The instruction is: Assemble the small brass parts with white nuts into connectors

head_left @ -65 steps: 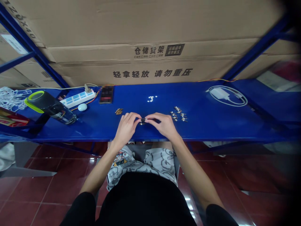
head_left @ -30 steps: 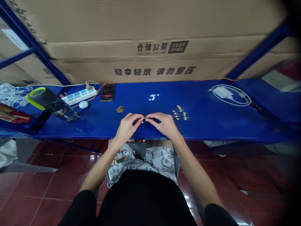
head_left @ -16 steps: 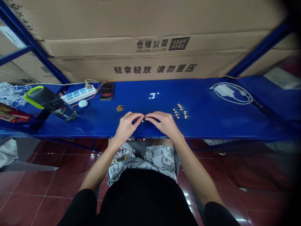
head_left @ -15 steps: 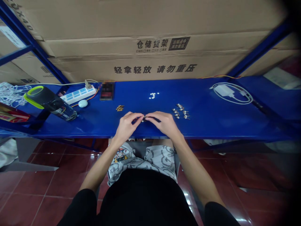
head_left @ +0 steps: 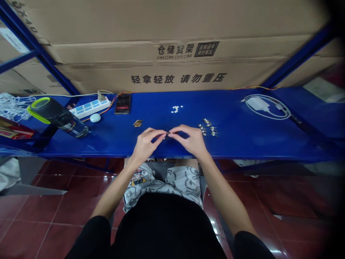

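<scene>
Above the front of the blue table, my left hand (head_left: 147, 144) pinches a small thin brass-coloured piece (head_left: 167, 133) between thumb and forefinger. My right hand (head_left: 191, 141) is closed in a pinch at the other end of that piece; a speck of white shows at its fingertips, too small to name. Just beneath the fingers lies another tiny piece (head_left: 165, 138), partly hidden. Left of my hands is a little pile of brass-coloured pieces (head_left: 138, 123). Small white pieces (head_left: 176, 108) lie farther back. To the right sit several white-and-brass pieces (head_left: 207, 123) with thin stems.
A dark bottle (head_left: 60, 117) with a yellow-green loop leans at the left, by a white power strip (head_left: 90, 108) and a white round object (head_left: 95, 118). A coiled white cable with charger (head_left: 258, 104) lies at right. Cardboard boxes (head_left: 107, 54) wall the back.
My right hand has shifted slightly up and right, and the gap between the two hands' fingertips is a little wider. The piles on the table look the same.
</scene>
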`<action>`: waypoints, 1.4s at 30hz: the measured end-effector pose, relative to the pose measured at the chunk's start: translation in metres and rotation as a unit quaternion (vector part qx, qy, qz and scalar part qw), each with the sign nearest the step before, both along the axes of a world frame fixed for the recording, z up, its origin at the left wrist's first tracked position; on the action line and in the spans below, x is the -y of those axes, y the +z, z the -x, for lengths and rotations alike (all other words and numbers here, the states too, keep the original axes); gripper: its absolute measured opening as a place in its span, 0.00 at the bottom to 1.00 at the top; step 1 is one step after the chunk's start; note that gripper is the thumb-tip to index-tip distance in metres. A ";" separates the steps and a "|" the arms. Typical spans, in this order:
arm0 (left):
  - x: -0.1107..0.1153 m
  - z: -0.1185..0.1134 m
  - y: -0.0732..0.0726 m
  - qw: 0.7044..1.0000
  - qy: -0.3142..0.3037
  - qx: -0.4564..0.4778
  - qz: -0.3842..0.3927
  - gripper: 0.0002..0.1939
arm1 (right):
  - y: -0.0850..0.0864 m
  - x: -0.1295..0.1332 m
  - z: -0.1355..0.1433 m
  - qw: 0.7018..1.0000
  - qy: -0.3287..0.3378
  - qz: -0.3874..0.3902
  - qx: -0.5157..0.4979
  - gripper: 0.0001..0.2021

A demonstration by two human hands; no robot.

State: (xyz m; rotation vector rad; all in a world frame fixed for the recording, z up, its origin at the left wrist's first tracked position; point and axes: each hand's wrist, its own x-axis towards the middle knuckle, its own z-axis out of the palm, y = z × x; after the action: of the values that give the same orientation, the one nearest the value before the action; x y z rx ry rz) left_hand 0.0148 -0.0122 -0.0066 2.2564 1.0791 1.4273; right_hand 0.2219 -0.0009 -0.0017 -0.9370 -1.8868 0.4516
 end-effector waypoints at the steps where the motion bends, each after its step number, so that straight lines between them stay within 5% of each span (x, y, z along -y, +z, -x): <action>1: 0.000 0.000 0.000 1.000 -0.001 -0.001 -0.001 0.06 | 0.000 0.000 0.000 1.000 0.002 0.000 -0.001 0.06; 12: -0.003 0.003 -0.002 0.995 0.005 0.045 0.084 0.06 | -0.002 0.000 0.001 0.998 0.053 0.013 -0.013 0.09; 20: -0.004 0.004 0.000 0.976 -0.013 0.106 0.188 0.07 | 0.000 0.000 0.001 0.999 0.029 0.015 -0.001 0.10; 30: -0.003 0.004 0.001 0.993 0.014 0.044 0.107 0.08 | -0.004 -0.004 0.002 0.998 0.066 -0.002 0.023 0.10; 36: -0.004 0.003 -0.001 0.995 0.025 0.024 0.094 0.07 | -0.003 -0.002 0.003 0.999 -0.001 -0.023 0.042 0.08; 42: -0.004 0.003 -0.002 0.993 0.070 0.006 0.096 0.06 | -0.003 -0.004 0.004 0.997 0.001 -0.030 0.077 0.09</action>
State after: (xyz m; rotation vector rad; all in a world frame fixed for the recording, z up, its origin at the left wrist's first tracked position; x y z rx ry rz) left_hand 0.0120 -0.0087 -0.0084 2.0709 1.3337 1.3217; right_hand 0.2181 0.0027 -0.0044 -0.9538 -2.0283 0.3298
